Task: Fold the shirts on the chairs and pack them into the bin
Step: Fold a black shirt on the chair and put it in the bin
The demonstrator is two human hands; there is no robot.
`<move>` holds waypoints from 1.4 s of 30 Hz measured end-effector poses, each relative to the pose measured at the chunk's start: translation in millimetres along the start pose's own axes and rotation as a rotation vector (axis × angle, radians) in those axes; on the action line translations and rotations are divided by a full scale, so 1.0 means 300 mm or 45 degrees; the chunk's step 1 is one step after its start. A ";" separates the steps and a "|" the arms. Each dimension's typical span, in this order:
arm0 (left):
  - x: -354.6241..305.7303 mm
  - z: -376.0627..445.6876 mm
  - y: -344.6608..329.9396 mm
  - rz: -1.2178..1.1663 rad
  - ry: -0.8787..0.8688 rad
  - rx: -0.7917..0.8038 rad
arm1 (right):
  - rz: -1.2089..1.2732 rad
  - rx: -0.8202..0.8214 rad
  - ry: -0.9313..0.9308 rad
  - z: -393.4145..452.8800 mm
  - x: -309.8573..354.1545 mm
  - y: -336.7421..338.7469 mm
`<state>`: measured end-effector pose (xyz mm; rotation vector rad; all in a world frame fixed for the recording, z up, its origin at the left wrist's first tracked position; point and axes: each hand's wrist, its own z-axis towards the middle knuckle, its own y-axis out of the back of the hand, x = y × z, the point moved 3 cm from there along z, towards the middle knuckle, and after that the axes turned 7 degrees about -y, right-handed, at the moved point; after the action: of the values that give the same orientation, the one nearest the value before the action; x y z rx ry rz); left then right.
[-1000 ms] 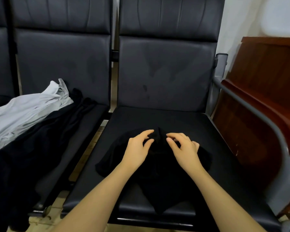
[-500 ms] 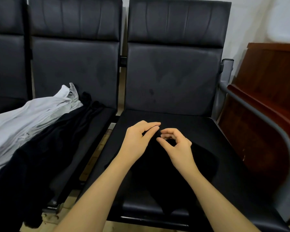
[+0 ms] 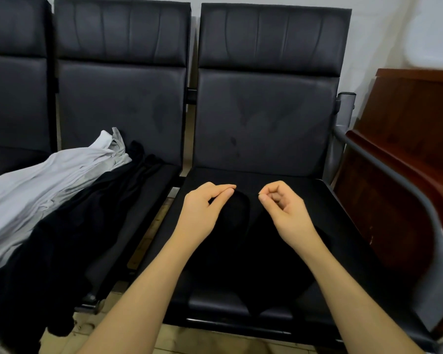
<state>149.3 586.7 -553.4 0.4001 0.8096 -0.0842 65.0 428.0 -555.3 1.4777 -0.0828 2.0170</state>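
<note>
A black shirt lies on the seat of the right-hand black chair and hangs over its front edge. My left hand pinches the shirt's upper edge between thumb and fingers. My right hand pinches the same edge a little to the right, its fingers curled. The two hands are a short gap apart over the middle of the seat. On the middle chair lie a pale grey shirt and a black garment draped off the seat. No bin is in view.
A third black chair stands at the far left. A grey metal armrest runs along the right chair's side, with dark red wooden furniture just beyond it. Tiled floor shows below the seats.
Both hands have moved up toward the seat's back with the shirt's edge and have spread apart. The camera has tilted up, showing more of the chair backs.
</note>
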 end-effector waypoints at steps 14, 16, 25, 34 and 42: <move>0.025 -0.031 -0.027 0.181 0.045 0.109 | -0.453 -0.212 -0.095 -0.088 -0.087 -0.112; 0.017 -0.026 -0.016 0.166 0.030 0.066 | -0.609 -0.256 -0.059 -0.083 -0.088 -0.127; 0.039 -0.018 0.038 0.255 0.102 -0.074 | -0.634 -0.233 0.140 -0.083 -0.066 -0.043; -0.047 -0.013 0.016 0.242 -0.114 -0.222 | 0.067 -0.252 0.023 -0.065 0.038 0.078; -0.072 -0.038 -0.022 0.501 -0.363 -0.148 | -0.222 -0.252 0.053 -0.098 0.017 0.134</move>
<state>125.0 583.2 -547.0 0.4193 0.4421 0.2666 18.7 410.0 -549.3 1.2735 -0.1279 1.8419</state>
